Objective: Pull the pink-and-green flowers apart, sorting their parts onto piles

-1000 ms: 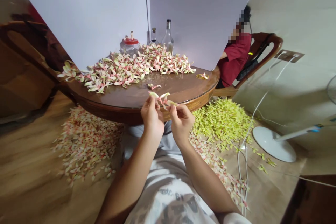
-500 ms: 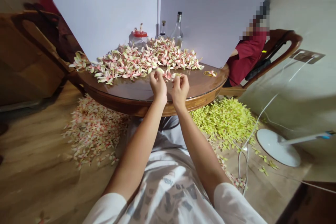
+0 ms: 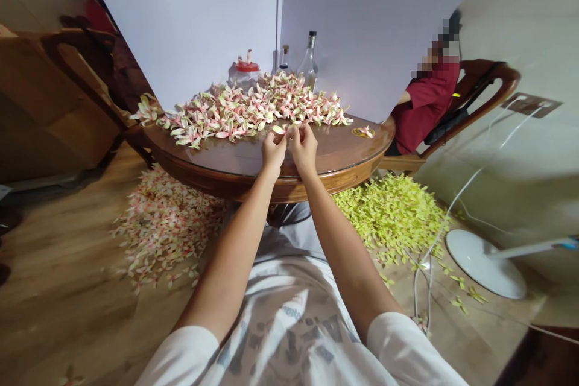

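Left floor pile (image 3: 169,226): many pink-and-white flowers lay loose beneath the table edge, a large amount; whether they were finished or waiting could not be told.
Tabletop heap (image 3: 230,110): a broad mound of similar blooms covered the back of the table (image 3: 330,148), by its look plenty left to handle.
Left hand (image 3: 272,151): thumb and fingertips pinched one pale flower (image 3: 279,130).
Flower in work: held above the tabletop, just in front of the heap; its handling seemed unfinished.
Right hand (image 3: 304,149): fingers drawn in, apparently pinching the same flower's other side, the exact grip hidden.
Yellow rings (image 3: 360,132): lay near the table's right edge with one pink bloom.
Right floor pile (image 3: 395,214): many yellow-green pieces lay gathered, their stage unclear.
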The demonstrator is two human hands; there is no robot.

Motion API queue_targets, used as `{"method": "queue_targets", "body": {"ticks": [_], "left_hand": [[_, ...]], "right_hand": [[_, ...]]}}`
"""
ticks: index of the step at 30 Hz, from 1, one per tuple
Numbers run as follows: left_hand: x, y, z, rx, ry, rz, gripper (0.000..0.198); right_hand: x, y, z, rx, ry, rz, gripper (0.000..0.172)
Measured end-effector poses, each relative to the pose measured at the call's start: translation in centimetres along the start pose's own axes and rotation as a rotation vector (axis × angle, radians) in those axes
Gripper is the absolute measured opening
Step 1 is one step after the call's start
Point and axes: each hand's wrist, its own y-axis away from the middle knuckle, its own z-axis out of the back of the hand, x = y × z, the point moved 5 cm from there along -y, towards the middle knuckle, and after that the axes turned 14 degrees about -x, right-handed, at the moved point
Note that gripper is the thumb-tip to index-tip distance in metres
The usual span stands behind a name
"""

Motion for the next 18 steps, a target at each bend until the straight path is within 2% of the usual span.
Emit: {"method": "queue_targets", "body": {"ticks": [5,12,18], "left_hand": [[-0.2,-0.2,-0.1,0.055,0.136,0.043,0.028],[-0.5,0.1,0.0,0.071,0.189,0.108,0.028],[0.0,0.0,0.3,0.035,0.199,0.155,0.035]], "right_hand": [[0.2,0.0,0.0,0.001,-0.035,0.037,0.025],[-0.5,-0.1,-0.2,0.009,-0.106,0.01,0.012],[-1.1,-0.1,-0.2,0.019,-0.153,-0.037,0.01]]}}
